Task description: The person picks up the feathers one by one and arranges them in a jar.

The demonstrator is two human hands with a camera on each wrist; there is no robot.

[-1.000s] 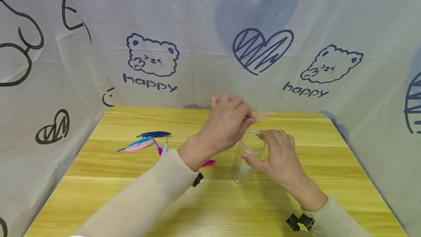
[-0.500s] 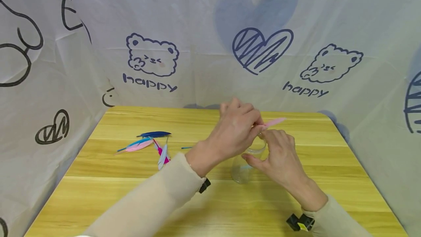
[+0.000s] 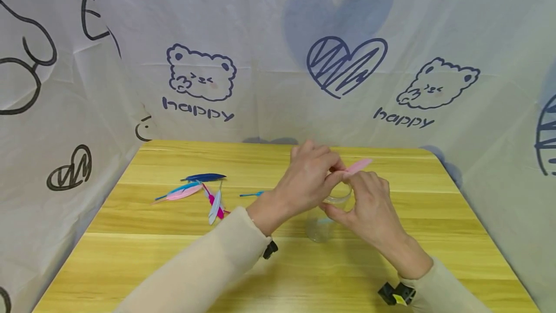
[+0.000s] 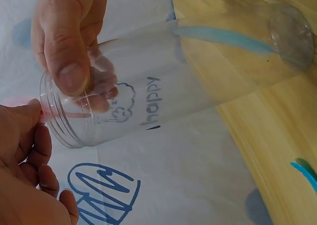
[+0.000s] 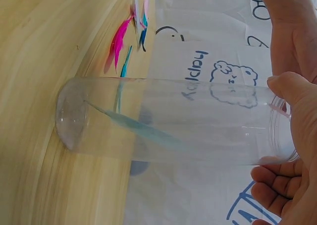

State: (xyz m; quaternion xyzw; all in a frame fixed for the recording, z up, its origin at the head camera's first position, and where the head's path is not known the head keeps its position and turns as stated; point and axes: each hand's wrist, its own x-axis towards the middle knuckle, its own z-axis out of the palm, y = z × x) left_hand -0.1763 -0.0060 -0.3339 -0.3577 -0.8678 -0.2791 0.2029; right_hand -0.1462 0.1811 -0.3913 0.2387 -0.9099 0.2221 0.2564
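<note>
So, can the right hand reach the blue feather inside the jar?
Probably not: the right hand grips the jar near its rim, the blue feather sits low inside, and the left hand holds a pink feather at the mouth.

Before me I see a yellowish wood-grain table [image 3: 438, 235], its far corners rounded, under soft light; around it, behind and on both sides, I have pale creased cloth [image 3: 269, 13] printed with dark blue bears [image 3: 201, 78] above the word "happy", with hearts [image 3: 347, 67], and black line drawings [image 3: 71, 170] to my left
</note>
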